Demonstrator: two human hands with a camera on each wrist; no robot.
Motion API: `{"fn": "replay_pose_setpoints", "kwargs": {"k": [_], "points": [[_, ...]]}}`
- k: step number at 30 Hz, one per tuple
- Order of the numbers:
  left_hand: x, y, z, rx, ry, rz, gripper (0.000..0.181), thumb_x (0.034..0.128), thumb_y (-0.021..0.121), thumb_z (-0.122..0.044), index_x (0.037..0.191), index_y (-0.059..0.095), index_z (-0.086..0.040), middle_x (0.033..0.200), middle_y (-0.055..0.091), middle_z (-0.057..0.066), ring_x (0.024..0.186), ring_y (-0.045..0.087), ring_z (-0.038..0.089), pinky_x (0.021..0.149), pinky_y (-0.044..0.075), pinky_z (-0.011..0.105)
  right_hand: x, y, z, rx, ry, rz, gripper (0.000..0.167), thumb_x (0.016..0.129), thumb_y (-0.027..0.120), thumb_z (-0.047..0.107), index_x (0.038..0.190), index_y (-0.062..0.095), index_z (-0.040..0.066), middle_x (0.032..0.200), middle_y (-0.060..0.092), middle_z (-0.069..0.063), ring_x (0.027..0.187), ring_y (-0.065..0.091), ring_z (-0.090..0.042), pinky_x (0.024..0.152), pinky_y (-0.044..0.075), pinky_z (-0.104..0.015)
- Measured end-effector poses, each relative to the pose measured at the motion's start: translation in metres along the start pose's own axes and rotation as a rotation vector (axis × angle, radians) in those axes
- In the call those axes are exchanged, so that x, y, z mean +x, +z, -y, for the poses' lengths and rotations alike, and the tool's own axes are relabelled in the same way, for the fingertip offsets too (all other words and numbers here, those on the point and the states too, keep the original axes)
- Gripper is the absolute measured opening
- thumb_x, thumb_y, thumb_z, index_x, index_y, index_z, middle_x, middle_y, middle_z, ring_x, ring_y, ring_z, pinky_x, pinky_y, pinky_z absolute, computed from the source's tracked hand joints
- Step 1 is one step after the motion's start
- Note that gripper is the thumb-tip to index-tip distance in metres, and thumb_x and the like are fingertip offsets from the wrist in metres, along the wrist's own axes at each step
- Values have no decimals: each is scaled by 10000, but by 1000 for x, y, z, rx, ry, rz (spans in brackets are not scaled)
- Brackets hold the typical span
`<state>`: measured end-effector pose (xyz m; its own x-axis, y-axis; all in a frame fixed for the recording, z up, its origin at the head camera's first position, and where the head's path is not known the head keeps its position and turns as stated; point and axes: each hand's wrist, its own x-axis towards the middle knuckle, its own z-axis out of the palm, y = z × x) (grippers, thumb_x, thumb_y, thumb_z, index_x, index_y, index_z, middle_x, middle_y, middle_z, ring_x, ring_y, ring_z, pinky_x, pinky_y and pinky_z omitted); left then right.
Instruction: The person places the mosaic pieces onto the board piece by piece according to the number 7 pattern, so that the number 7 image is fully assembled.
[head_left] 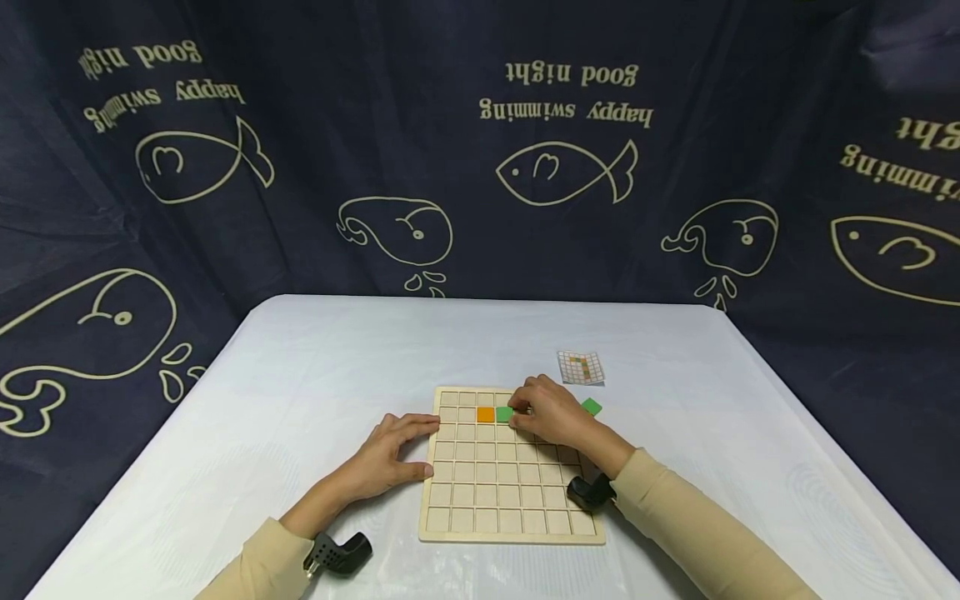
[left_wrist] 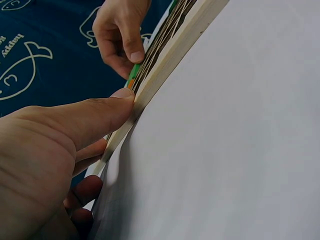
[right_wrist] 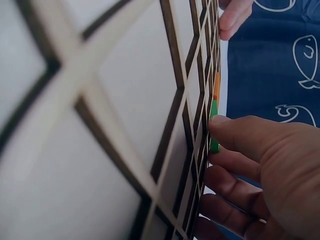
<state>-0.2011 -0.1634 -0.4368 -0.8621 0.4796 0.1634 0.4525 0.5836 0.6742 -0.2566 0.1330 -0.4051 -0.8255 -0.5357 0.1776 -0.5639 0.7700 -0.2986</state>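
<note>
A wooden grid board lies on the table. In its second row from the far edge, an orange tile and a green tile sit side by side. My right hand is over that row, thumb and index finger pinching at green; the fingers partly hide whether this is one tile or two. Against the board's left edge, my left hand rests with fingers extended, thumb and fingertips touching the frame. A second green tile shows beyond my right wrist, near the board's far right corner.
A small card printed with a coloured grid pattern lies behind the board's far right corner. White cloth covers the table. A dark curtain with fish and whale drawings hangs behind it.
</note>
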Motion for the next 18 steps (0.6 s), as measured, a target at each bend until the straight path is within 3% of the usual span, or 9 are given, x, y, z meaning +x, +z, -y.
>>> {"fn": "replay_pose_setpoints", "kwargs": {"k": [10, 18], "points": [[-1, 0, 0, 0, 4, 7, 634, 783, 750, -328, 1345, 527, -138, 1430, 464, -40, 1049, 354, 118, 953, 280, 390, 0, 3, -2, -18, 11, -7, 174, 814, 738, 271, 950, 729, 163, 818, 589, 52, 760, 443, -82, 652, 393, -231], [-1, 0, 0, 2, -6, 5, 636, 781, 751, -329, 1348, 526, -150, 1432, 459, -60, 1028, 349, 93, 931, 287, 343, 0, 3, -2, -15, -1, -20, 197, 808, 744, 269, 963, 730, 148, 831, 602, 47, 777, 459, -86, 666, 410, -237]]}}
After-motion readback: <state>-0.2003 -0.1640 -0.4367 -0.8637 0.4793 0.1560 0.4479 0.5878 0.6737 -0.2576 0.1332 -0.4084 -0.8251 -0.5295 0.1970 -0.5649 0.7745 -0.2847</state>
